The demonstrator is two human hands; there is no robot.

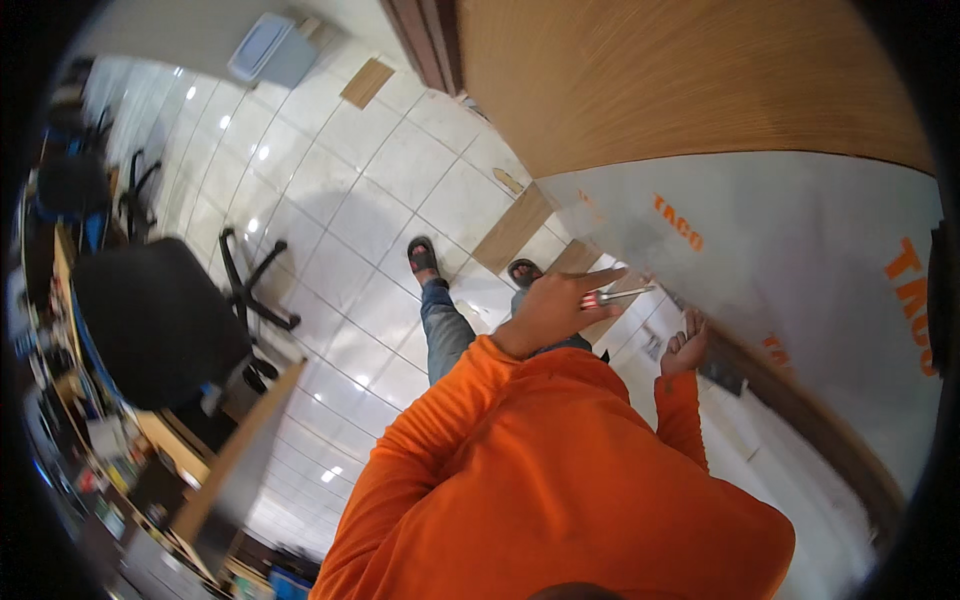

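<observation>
My left hand (556,312) is closed around the handle of a screwdriver (598,299). The handle is red and partly clear, and its metal shaft points right toward the door (700,90); the tip looks apart from the door. One finger of this hand stretches out above the tool. To the right, my right hand (684,350) is raised close to the door's edge (765,378), fingers curled together with the tips up. Whether it holds something small or touches the edge, I cannot make out. Grey film (800,230) with orange print covers part of the wood-grain door.
Wood-look planks (512,228) lie on the white tiled floor by my feet. A black office chair (155,320) and a cluttered desk (135,450) stand at the left. A lidded grey-blue bin (275,55) sits against the far wall, near a brown door frame (428,45).
</observation>
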